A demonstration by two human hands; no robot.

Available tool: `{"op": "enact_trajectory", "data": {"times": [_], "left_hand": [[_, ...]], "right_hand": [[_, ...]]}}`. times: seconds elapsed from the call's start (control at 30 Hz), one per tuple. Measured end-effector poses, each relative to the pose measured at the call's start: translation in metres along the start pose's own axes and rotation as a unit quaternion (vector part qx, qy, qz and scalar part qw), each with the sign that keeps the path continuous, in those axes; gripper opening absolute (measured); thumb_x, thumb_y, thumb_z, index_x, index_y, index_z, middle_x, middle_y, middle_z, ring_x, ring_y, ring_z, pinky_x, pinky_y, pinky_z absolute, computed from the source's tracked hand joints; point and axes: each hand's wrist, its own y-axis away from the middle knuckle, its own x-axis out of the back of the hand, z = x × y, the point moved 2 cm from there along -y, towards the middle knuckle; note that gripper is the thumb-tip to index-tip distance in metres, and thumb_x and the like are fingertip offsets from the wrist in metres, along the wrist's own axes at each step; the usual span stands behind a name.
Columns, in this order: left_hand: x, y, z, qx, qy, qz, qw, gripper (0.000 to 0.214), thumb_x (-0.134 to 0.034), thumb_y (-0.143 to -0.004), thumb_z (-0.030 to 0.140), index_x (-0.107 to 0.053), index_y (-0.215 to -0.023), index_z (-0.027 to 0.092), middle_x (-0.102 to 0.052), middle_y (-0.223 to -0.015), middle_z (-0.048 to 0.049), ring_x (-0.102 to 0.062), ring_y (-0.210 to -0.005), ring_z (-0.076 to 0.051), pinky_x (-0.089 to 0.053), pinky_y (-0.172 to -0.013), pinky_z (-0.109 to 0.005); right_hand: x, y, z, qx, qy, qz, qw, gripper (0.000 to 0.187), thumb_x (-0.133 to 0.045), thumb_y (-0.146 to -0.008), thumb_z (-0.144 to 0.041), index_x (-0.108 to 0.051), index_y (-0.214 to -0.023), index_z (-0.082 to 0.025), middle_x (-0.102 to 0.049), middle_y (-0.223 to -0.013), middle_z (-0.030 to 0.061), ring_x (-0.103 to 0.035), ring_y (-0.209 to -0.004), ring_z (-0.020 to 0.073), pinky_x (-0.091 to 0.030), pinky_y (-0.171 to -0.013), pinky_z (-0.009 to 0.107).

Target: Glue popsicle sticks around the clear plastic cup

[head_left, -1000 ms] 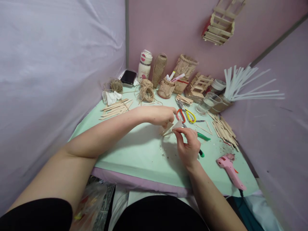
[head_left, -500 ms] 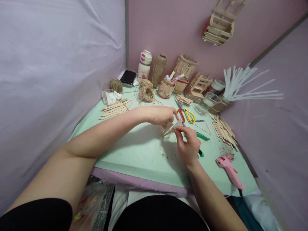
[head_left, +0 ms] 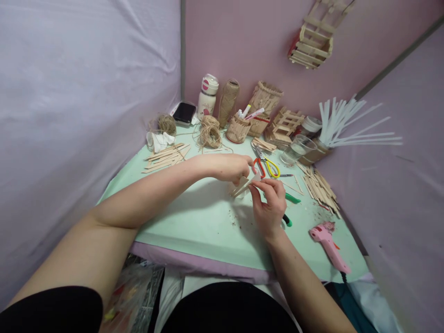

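Pinching the upper end of a wooden piece [head_left: 242, 188] between thumb and fingertips, the right hand [head_left: 270, 203] holds a narrow grip over the middle of the bench [head_left: 194, 222]. The left hand [head_left: 231, 167] reaches across from the left edge, fingers bent down at the piece's far side; its fingertips are partly hidden, so I cannot tell whether its grip is closed on the piece or only touching. The piece slants between the two hands, with dark crumbs [head_left: 233, 223] scattered toward the front edge. Just beyond the hands, toward the back edge, lie scissors [head_left: 262, 158] with one red and one yellow handle. A green-handled tool [head_left: 293, 198] is partly covered by the right hand. Near the front right corner rests a pink glue gun [head_left: 328, 243]; farther back along the right edge spread loose sticks [head_left: 319, 189]. Along the back edge stand a bottle [head_left: 207, 102] and a pen cup [head_left: 237, 129], with coiled twine [head_left: 210, 131] near both, and a phone [head_left: 184, 112] lies at the back left corner.
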Motion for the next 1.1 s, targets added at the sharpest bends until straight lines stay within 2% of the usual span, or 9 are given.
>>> {"op": "enact_trajectory", "data": {"times": [0.17,0.63,1.1], "left_hand": [[0.0014,0.0021,0.0016,-0.011,0.011,0.007,1.000,0.017,-0.060,-0.078,0.016,-0.073,-0.090,0.017,-0.050,-0.141,-0.0051,-0.059,-0.100,-0.019,-0.042,-0.086,-0.027],[-0.0030,-0.0020,-0.0028,-0.028,0.013,0.022,0.999,0.017,-0.061,-0.079,0.014,-0.073,-0.091,0.016,-0.051,-0.138,-0.0080,-0.060,-0.106,-0.022,-0.043,-0.089,-0.027],[-0.0024,-0.0023,-0.0017,-0.027,0.009,0.020,0.999,0.019,-0.060,-0.080,0.016,-0.074,-0.093,0.015,-0.052,-0.137,-0.0091,-0.060,-0.106,-0.024,-0.043,-0.088,-0.030]], "right_hand": [[-0.0018,-0.0038,0.0045,0.011,0.009,-0.011,1.000,0.009,-0.067,-0.086,-0.021,-0.068,-0.094,-0.024,-0.061,-0.088,0.0035,-0.058,-0.085,0.0199,-0.048,-0.079,0.038],[-0.0059,-0.0025,0.0096,0.042,0.044,-0.001,0.998,0.010,-0.068,-0.086,-0.024,-0.065,-0.096,-0.024,-0.068,-0.088,0.0028,-0.058,-0.087,0.0201,-0.043,-0.083,0.037],[-0.0020,-0.0091,0.0021,0.025,0.067,-0.076,0.994,0.004,-0.061,-0.090,-0.023,-0.064,-0.093,-0.024,-0.070,-0.080,-0.0002,-0.062,-0.083,0.0187,-0.034,-0.083,0.035]]}}
